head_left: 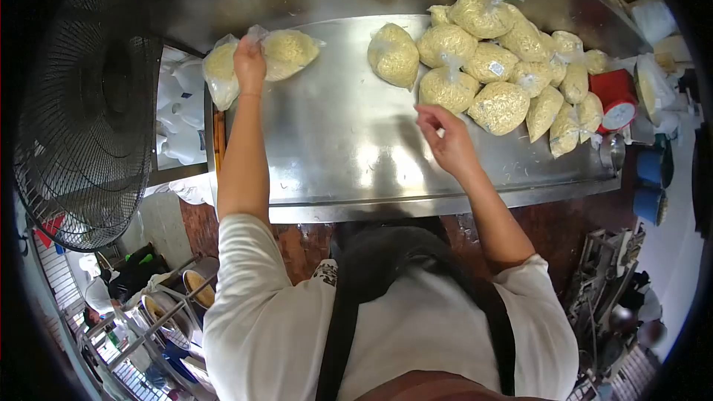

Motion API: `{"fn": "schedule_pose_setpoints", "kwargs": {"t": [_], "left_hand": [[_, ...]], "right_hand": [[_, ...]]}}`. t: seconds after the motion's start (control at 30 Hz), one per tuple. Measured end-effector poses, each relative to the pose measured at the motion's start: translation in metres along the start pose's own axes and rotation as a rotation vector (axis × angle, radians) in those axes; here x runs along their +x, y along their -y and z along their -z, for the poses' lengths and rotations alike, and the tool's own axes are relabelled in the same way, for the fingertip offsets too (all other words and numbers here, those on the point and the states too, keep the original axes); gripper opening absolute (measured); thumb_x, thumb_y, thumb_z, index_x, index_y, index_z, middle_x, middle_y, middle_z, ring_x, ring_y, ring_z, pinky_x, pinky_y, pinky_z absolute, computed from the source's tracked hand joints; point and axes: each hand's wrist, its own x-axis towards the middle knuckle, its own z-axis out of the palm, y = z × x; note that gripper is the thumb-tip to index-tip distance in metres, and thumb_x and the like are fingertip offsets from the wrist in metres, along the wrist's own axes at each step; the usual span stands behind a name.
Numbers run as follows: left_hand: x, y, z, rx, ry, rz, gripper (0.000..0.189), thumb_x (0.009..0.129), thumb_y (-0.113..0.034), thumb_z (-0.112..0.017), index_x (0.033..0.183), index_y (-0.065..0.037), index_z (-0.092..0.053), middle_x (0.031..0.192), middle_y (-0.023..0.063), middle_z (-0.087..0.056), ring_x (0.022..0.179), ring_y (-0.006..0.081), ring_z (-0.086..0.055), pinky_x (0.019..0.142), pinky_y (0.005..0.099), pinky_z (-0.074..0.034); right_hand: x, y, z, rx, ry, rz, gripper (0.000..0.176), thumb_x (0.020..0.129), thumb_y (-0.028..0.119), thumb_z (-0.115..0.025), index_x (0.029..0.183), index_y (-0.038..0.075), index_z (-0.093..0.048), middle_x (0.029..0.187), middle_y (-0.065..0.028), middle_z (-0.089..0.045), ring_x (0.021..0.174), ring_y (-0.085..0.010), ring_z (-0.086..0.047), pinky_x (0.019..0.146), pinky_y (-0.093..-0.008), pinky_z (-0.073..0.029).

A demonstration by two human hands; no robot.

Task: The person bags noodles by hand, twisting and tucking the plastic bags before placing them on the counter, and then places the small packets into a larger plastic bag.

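My left hand (250, 67) is at the far left end of the metal table, closed around the gathered plastic top of a bag. Two clear plastic bags of pale yellow, shredded or noodle-like food flank it: a left bag (220, 73) and a right bag (290, 54). Whether it grips one neck or both is hidden. Over the middle of the table hovers my right hand (448, 141), holding nothing, its fingers loosely bent and the thumb apart. Just beyond its fingertips lies a filled bag (448, 90), at the front of a heap of similar bags (499, 108).
The steel table (327, 148) has a raised front lip and scattered shreds. A red scale with a round dial (618, 114) stands at the right end beside the heap. A large wire-caged fan (82, 119) stands close on the left. Blue containers (650, 204) are at far right.
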Motion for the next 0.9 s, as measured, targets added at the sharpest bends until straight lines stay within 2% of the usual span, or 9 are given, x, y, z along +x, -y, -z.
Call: {"fn": "schedule_pose_setpoints", "kwargs": {"t": [0.07, 0.23, 0.3, 0.4, 0.5, 0.6, 0.73, 0.8, 0.9], "left_hand": [[-0.025, -0.042, 0.019, -0.223, 0.105, 0.151, 0.02, 0.093, -0.022, -0.065, 0.095, -0.002, -0.068, 0.082, -0.0007, -0.066, 0.074, 0.0125, -0.056, 0.067, 0.0302, -0.046], [-0.109, -0.057, -0.01, -0.045, 0.493, 0.049, 0.016, 0.094, -0.017, -0.063, 0.09, -0.003, -0.069, 0.083, 0.002, -0.067, 0.077, 0.0114, -0.057, 0.074, 0.0288, -0.048], [-0.149, -0.112, -0.019, -0.145, 0.755, 0.159, 0.01, 0.092, -0.015, -0.066, 0.098, -0.007, -0.069, 0.083, -0.0023, -0.064, 0.082, 0.0069, -0.056, 0.075, 0.022, -0.045], [-0.188, -0.13, -0.02, -0.492, 0.554, 0.478, 0.025, 0.091, -0.013, -0.068, 0.115, -0.008, -0.064, 0.102, 0.0015, -0.064, 0.095, 0.0101, -0.057, 0.085, 0.0238, -0.046], [-0.21, -0.104, 0.01, -0.696, 0.409, 0.392, 0.044, 0.09, -0.014, -0.069, 0.131, -0.009, -0.054, 0.124, 0.005, -0.057, 0.107, 0.0176, -0.056, 0.095, 0.0282, -0.046], [-0.282, -0.053, -0.013, -0.035, 0.556, -0.048, 0.055, 0.089, -0.015, -0.068, 0.139, -0.009, -0.044, 0.129, 0.0105, -0.054, 0.114, 0.0296, -0.055, 0.098, 0.0373, -0.046], [-0.277, -0.089, -0.034, -0.14, 0.495, 0.031, 0.032, 0.092, -0.015, -0.061, 0.121, -0.002, -0.058, 0.112, 0.0161, -0.065, 0.102, 0.0334, -0.062, 0.09, 0.0421, -0.05], [-0.271, -0.076, -0.049, -0.466, 0.399, 0.352, 0.024, 0.094, -0.014, -0.057, 0.113, -0.001, -0.06, 0.103, 0.0139, -0.065, 0.092, 0.0284, -0.062, 0.081, 0.0399, -0.05], [-0.256, -0.057, -0.074, -0.831, 0.286, 0.787, 0.017, 0.096, -0.012, -0.053, 0.104, 0.0, -0.062, 0.092, 0.01, -0.065, 0.081, 0.0217, -0.062, 0.073, 0.0356, -0.051]], "right_hand": [[0.01, 0.028, -0.018, -0.086, 0.01, 0.142, 0.05, 0.083, 0.005, -0.071, 0.13, 0.004, -0.055, 0.11, -0.0148, -0.064, 0.097, -0.0262, -0.063, 0.085, -0.0344, -0.051], [0.019, 0.026, -0.102, -0.407, 0.057, 0.268, 0.107, 0.069, 0.029, -0.085, 0.146, -0.008, -0.022, 0.143, -0.0273, -0.038, 0.131, -0.0411, -0.038, 0.109, -0.049, -0.032], [0.017, 0.005, -0.135, -0.428, 0.015, 0.268, 0.094, 0.069, 0.028, -0.083, 0.139, -0.01, -0.034, 0.136, -0.0286, -0.045, 0.128, -0.0417, -0.042, 0.107, -0.0495, -0.034], [0.011, -0.017, -0.148, -0.552, 0.366, 0.009, 0.066, 0.077, 0.031, -0.076, 0.128, -0.003, -0.052, 0.122, -0.0254, -0.059, 0.118, -0.0367, -0.054, 0.102, -0.0445, -0.04], [0.006, -0.044, -0.145, -0.316, 0.406, -0.205, 0.035, 0.084, 0.021, -0.068, 0.112, 0.002, -0.063, 0.115, -0.0207, -0.065, 0.11, -0.0305, -0.061, 0.094, -0.0404, -0.046], [0.006, -0.03, -0.142, 0.004, 0.255, -0.253, 0.029, 0.087, 0.015, -0.063, 0.116, 0.007, -0.065, 0.118, -0.0171, -0.066, 0.111, -0.0272, -0.062, 0.092, -0.0365, -0.049], [0.002, 0.018, -0.115, 0.038, 0.242, 0.03, 0.055, 0.086, 0.015, -0.067, 0.137, 0.005, -0.05, 0.132, -0.0188, -0.058, 0.119, -0.0296, -0.058, 0.099, -0.0363, -0.046], [0.003, 0.01, -0.087, 0.257, 0.22, 0.012, 0.074, 0.083, 0.02, -0.073, 0.147, 0.004, -0.038, 0.14, -0.0201, -0.052, 0.123, -0.0321, -0.055, 0.104, -0.0376, -0.043], [-0.011, -0.036, -0.106, -0.49, 0.307, 0.286, 0.086, 0.075, 0.028, -0.08, 0.143, -0.001, -0.036, 0.138, -0.0244, -0.049, 0.122, -0.0386, -0.053, 0.104, -0.0428, -0.042]]}}
